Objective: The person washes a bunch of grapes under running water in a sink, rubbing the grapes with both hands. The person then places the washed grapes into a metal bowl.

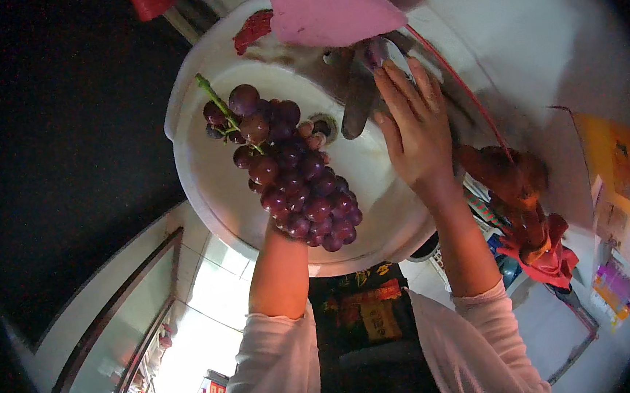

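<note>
A bunch of dark purple grapes (pixel 297 181) with a green stem (pixel 212 97) is held over a white washbasin (pixel 214 203). My left hand (pixel 315 139) supports it from beneath; only some fingertips show past the fruit, and the grapes hide the rest. The grapes look wet and shiny. My right hand (pixel 419 123) is at the faucet (pixel 355 106), palm down, fingers apart. Its fingertips reach the shiny top of the faucet, where contact is hard to make out. Beside the bunch, the drain (pixel 325 125) is partly visible.
A pink cloth (pixel 329 12) hangs over the basin's back edge. A red cord (pixel 461 87) runs along the wall to a reddish-brown bundle (pixel 517 182) at the right. A framed glass door or panel (pixel 116 331) stands at lower left, with bright floor tiles (pixel 217 291) beside it.
</note>
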`<state>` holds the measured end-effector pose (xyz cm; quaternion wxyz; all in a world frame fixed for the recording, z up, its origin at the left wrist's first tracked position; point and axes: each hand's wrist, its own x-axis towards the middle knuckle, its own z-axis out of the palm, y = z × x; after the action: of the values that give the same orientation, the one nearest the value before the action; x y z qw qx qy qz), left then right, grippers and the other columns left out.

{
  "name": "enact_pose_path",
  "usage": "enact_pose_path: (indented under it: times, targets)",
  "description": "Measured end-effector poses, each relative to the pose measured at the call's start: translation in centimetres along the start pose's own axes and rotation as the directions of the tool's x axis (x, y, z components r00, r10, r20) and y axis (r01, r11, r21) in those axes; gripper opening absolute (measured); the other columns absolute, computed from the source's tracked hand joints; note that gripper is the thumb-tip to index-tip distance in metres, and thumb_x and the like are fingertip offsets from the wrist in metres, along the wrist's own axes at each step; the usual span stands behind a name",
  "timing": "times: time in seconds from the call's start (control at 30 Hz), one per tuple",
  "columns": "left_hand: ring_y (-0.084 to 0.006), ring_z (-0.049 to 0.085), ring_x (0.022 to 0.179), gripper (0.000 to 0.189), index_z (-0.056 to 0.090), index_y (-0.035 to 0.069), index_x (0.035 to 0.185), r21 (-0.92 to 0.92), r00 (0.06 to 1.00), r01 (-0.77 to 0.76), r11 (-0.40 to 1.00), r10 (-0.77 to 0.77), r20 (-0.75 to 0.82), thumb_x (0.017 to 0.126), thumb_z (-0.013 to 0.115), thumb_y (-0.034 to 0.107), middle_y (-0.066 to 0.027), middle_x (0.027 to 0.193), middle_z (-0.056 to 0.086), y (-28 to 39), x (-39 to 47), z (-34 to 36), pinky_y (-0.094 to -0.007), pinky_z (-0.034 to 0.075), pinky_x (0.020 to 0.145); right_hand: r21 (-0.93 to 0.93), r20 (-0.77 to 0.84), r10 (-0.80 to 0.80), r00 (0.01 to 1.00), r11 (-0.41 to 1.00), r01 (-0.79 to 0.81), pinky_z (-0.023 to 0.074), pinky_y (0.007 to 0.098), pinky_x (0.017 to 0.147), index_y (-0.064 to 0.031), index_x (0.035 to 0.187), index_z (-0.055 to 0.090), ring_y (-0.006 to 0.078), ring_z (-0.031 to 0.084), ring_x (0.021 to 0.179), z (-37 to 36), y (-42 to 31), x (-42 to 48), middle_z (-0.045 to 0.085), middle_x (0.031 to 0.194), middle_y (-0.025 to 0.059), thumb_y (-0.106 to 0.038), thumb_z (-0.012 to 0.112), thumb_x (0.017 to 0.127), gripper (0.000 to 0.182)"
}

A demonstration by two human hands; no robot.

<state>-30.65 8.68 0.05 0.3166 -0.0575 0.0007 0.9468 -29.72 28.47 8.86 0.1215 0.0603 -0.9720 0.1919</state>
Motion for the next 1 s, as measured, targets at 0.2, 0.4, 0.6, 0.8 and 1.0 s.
enact_pose_path:
  times: [0.2,0.4,0.6,0.8,1.0]
  targets:
    - [-0.0264,0.046,0.096,0.066,0.039,0.0,0.117,-0.048,0.998,0.058,0.997,-0.057,0.014,0.072,0.066,0.042,-0.0112,0.105,0.047,0.2,-0.5,0.7,-0.0407,0.044,0.082,-0.007,-0.008,0.022,1.0,1.0,-0.022,0.0239,0.0442,0.102,-0.0061,0.124,0.046,0.0321,0.032,0.124,-1.2,-0.9,-0.4,0.044,0.128,0.0114,-0.007,0.053,0.08,0.045]
    - [-0.0297,0.047,0.099,0.046,0.036,0.015,0.124,-0.106,0.985,0.103,0.989,-0.086,0.149,0.086,0.047,0.038,-0.0108,0.111,0.048,0.1,-0.3,1.8,-0.0445,0.047,0.08,0.182,-0.138,0.15,0.979,0.976,-0.124,0.0403,0.0365,0.082,-0.0059,0.105,0.057,0.0291,0.051,0.096,-2.1,-3.2,-2.1,0.058,0.102,0.0112,-0.008,0.059,0.078,0.027]
    - [-0.0258,0.047,0.1,0.035,0.04,0.016,0.121,0.06,1.0,0.0,0.998,0.0,0.0,0.091,0.04,0.035,-0.0086,0.111,0.049,0.3,-1.4,2.3,-0.0391,0.046,0.082,0.593,0.103,0.33,0.938,0.737,-0.324,0.0392,0.0247,0.061,-0.0029,0.087,0.06,0.0131,0.05,0.068,-3.4,-5.7,-2.9,0.058,0.079,0.0038,-0.013,0.068,0.074,0.018]
    - [-0.02,0.051,0.088,0.031,0.045,0.011,0.111,0.221,0.992,-0.032,0.975,0.058,-0.112,0.087,0.048,0.032,-0.0051,0.101,0.051,0.7,-1.8,3.7,-0.033,0.047,0.071,0.616,0.492,0.256,0.832,0.573,-0.54,0.0405,0.0257,0.057,-0.0026,0.079,0.059,0.0122,0.05,0.062,-5.0,-9.3,-2.1,0.057,0.07,0.0044,-0.022,0.074,0.067,0.028]
    - [-0.0144,0.047,0.067,0.026,0.047,0.012,0.095,-0.461,0.914,0.332,0.823,-0.161,0.371,0.087,0.046,0.037,-0.0003,0.087,0.049,0.0,0.1,10.2,-0.027,0.043,0.049,0.544,0.594,0.235,0.769,0.587,-0.599,0.0412,0.0221,0.057,-0.0006,0.077,0.056,0.0062,0.051,0.063,-5.4,-9.7,-1.2,0.056,0.067,0.0017,-0.015,0.074,0.069,0.024]
